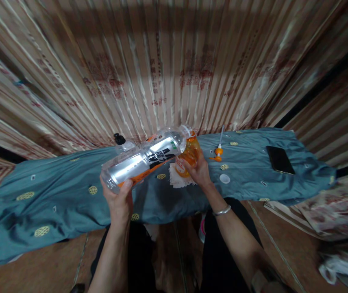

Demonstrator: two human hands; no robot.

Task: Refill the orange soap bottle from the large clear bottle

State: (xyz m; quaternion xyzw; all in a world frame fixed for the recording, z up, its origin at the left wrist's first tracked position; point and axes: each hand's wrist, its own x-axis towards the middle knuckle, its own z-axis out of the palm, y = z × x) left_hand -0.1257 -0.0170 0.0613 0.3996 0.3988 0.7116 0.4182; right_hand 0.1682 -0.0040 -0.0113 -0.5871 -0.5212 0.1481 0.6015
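My left hand (117, 201) is closed around the base of a large clear plastic bottle (145, 158) with a silver and orange label. The bottle is tilted, its neck pointing right and up over the mouth of an orange bottle (189, 156). Whether the two mouths touch I cannot tell. My right hand (199, 167) grips the orange bottle from its right side. Under the orange bottle lies a white cloth (178, 182). An orange pump head (218, 152) with a clear tube lies to the right, and a white round cap (224, 178) is near my right wrist.
A clear bottle with a black pump top (119, 139) stands behind the tilted bottle. A black phone (280, 159) lies at the right end of the teal cloth-covered table (73, 195). Striped cardboard-like sheeting (143, 61) rises right behind the table.
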